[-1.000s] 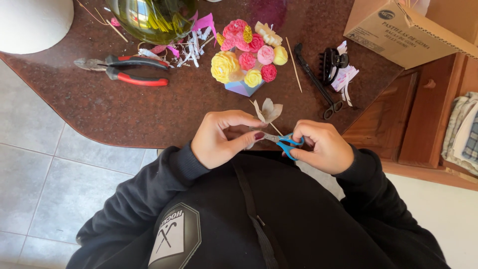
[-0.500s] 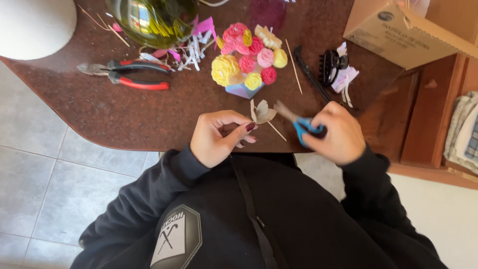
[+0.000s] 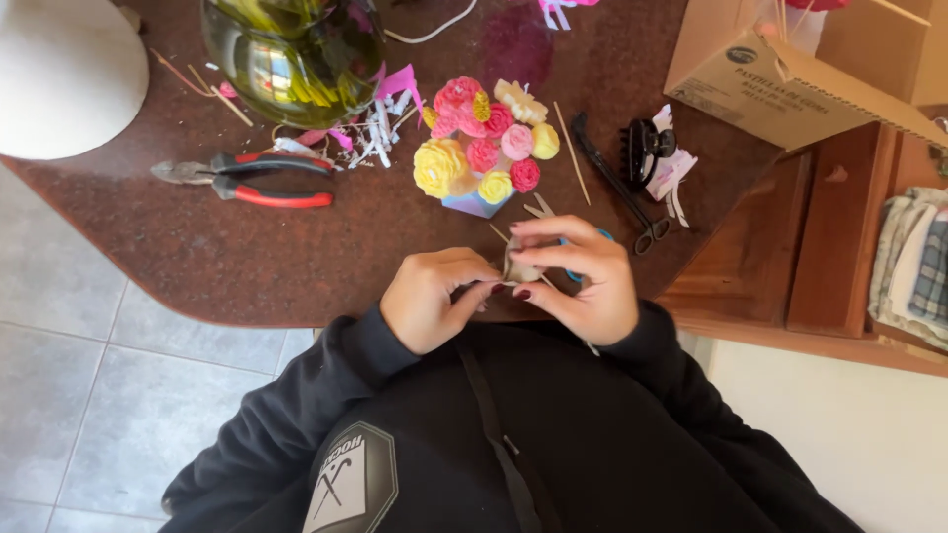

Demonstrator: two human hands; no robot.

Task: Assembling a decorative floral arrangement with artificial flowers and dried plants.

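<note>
both hands meet at the near table (image 3: 296, 266) edge: left hand (image 3: 432, 298) and right hand (image 3: 583, 276) pinch a small pale paper piece (image 3: 517, 268) between fingertips, blue-handled scissors (image 3: 585, 237) tucked under the right. it looks like shaping a petal; the next move likely calls for a careful fold. beyond: one paper flower bouquet (image 3: 484, 148), one pair of red pliers (image 3: 252, 180), one black hair clip (image 3: 642, 148), one glass vase (image 3: 291, 54), one cardboard box (image 3: 780, 74).

Your right hand (image 3: 583, 281) covers most of the blue-handled scissors (image 3: 602, 235); only a sliver of blue shows. Your fingers hide most of the small pale paper piece (image 3: 520, 268), so its shape is unclear. The top edge cuts off the green glass vase (image 3: 291, 54) and the brown cardboard box (image 3: 790, 69).
</note>
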